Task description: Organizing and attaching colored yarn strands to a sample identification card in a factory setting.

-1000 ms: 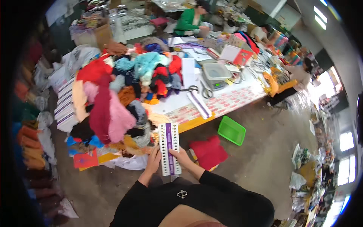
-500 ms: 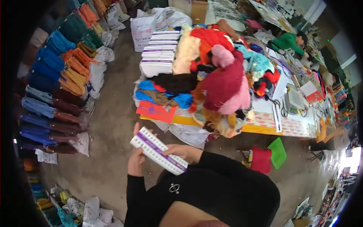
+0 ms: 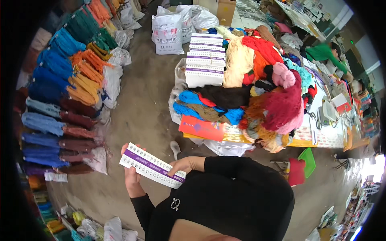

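A white card strip (image 3: 149, 165) with a purple band and rows of punched holes slants in front of my body. My left hand (image 3: 133, 179) is closed around its left end, thumb on top and fingers partly hidden behind. At the right end my right hand (image 3: 188, 165) grips the same strip, its fingers lying on the upper face. Beyond the strip, on the near left part of the table, lies a red-orange sheet (image 3: 201, 128). A stack of similar white and purple strips (image 3: 204, 78) rises behind it.
Heaps of coloured yarn, such as a dark red bundle (image 3: 283, 105), cover the table (image 3: 317, 140). White sacks (image 3: 168, 40) stand beyond it. Racks of hanging yarn (image 3: 42, 120) line the left. A red stool (image 3: 296, 172) and green basket (image 3: 308, 162) stand right. A person in green (image 3: 326, 56) leans over the far table.
The strip and both hands have shifted left and slightly down in view. The table and its yarn now appear farther right, as my view has turned left. Both hands still hold the strip.
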A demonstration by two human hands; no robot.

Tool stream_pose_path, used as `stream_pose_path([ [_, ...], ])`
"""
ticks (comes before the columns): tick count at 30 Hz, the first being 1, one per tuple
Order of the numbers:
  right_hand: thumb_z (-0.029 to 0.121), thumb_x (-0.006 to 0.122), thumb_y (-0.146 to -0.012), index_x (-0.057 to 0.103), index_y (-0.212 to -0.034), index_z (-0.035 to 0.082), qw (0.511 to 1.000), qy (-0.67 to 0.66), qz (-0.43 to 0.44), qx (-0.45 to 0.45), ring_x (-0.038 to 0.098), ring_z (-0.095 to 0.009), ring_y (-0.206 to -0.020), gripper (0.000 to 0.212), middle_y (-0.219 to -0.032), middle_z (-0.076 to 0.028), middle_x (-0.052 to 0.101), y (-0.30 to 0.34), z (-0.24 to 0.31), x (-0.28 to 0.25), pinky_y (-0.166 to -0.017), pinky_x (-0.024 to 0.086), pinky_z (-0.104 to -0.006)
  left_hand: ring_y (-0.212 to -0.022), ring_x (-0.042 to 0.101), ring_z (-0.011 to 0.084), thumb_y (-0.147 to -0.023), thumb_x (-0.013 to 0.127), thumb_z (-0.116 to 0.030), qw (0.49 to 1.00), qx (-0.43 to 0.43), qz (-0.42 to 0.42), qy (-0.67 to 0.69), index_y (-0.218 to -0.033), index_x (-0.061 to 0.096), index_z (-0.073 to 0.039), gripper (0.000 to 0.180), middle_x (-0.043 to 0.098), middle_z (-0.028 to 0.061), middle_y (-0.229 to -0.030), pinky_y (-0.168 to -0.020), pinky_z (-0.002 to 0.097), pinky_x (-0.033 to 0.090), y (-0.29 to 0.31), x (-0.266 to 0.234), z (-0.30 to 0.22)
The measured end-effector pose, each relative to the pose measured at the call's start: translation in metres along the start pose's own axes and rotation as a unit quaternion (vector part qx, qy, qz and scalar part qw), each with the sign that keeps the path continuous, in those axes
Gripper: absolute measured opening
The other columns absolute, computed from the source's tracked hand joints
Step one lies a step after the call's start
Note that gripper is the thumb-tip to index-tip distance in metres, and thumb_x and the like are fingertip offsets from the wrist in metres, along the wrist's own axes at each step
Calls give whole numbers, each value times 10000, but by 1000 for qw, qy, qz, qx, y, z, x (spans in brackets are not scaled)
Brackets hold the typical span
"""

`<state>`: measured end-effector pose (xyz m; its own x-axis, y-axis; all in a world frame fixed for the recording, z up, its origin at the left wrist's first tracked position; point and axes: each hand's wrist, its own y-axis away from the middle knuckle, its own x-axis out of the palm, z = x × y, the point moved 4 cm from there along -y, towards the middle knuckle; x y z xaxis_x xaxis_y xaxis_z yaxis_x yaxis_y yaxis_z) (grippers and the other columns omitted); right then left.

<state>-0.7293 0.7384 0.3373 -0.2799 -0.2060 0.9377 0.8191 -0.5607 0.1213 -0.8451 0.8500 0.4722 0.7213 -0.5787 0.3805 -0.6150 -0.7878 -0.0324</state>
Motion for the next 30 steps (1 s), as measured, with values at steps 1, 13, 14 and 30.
stream_pose_path([
  [1,118,632,-872,507,-1258,11,1000,-13,1,-8,621,-174,-988,420,-1117,-90,640,-15,14,-7,-860,508,-344,-1175,507,303,-687,781,-482,1000,-9,15,-8,-1432,182,-98,1029,449,145,-1284,-949,410,465,-20,-15,-3],
  [13,142,646,-868,462,-1309,21,991,-49,-73,-104,601,-171,-1025,494,-1181,-91,612,-137,214,-42,-896,489,-352,-1127,530,291,-741,724,-515,988,-91,108,58,-1345,289,-159,825,448,150,-1250,-883,442,520,-266,-144,-28],
  [14,144,654,-862,470,-1302,17,988,-33,-93,-122,605,-171,-1020,494,-1166,-91,619,-138,232,-46,-892,492,-353,-1130,528,293,-740,714,-538,987,-86,115,64,-1375,259,-157,869,448,149,-1252,-888,447,517,-287,-151,-21],
  [30,144,670,-847,593,-1121,5,617,-56,-564,-546,626,-149,-897,317,-1025,-73,655,-116,498,-88,-811,506,-318,-823,619,73,-960,522,-215,908,-283,310,-14,-1231,519,2,347,647,34,-1011,-747,237,503,-592,-115,30],
])
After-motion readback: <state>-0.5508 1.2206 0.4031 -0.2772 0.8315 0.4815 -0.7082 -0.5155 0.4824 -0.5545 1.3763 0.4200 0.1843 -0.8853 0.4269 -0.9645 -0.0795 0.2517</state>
